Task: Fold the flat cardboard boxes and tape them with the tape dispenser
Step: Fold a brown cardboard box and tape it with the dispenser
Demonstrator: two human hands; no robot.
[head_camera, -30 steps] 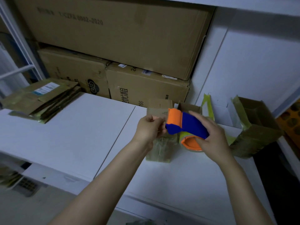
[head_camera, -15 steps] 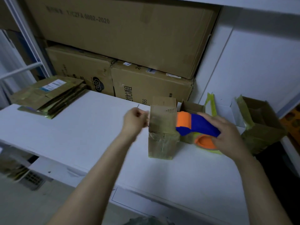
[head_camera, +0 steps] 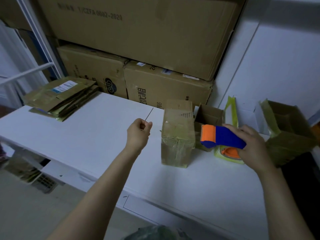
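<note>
The small taped box (head_camera: 177, 138) stands upright on the white bench (head_camera: 86, 135), near the middle. It is brown, and shiny tape goes over its top and down its front.

Just to the right of the box is the tape dispenser (head_camera: 222, 137). It has a blue handle and an orange end, and the orange end points at the box, close to its top edge. The right hand (head_camera: 254, 146) grips the blue handle with its fingers wrapped over it. The roll of tape (head_camera: 228, 155) sits under the handle, low by the bench.

The left hand (head_camera: 138, 134) is above the bench to the left of the box and does not touch it. Its fingers are curled in, and nothing shows inside them.

Right behind the taped box is an open small box (head_camera: 209, 115) with its top flaps up. Farther right, past the right hand, a bigger open box (head_camera: 290, 135) sits at the end of the bench.

The flat cardboard boxes (head_camera: 62, 97) lie in a pile at the far left corner of the bench, well apart from the hands. Big cartons (head_camera: 138, 40) are stacked up behind the bench.
</note>
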